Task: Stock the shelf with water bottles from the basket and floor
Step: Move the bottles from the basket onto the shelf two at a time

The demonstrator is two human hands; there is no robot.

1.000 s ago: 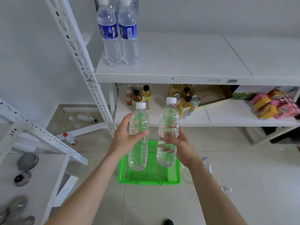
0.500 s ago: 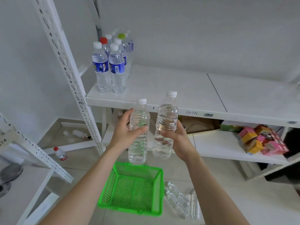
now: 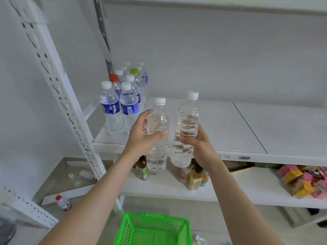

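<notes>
Risen to shelf (image 3: pixel 221 124) level, left hand (image 3: pixel 141 138) fingers wrap the left bottle (image 3: pixel 157 121), right hand (image 3: pixel 201 149) fingers the right bottle (image 3: pixel 187 119).

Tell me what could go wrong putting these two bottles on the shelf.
The left bottle and right bottle hang with bases below the shelf edge; pushed forward without lifting, they may catch it.
The left hand is close to the labelled bottles; a nudge could topple them.
A slip from the right hand could hit the yellow drink bottle below.
</notes>
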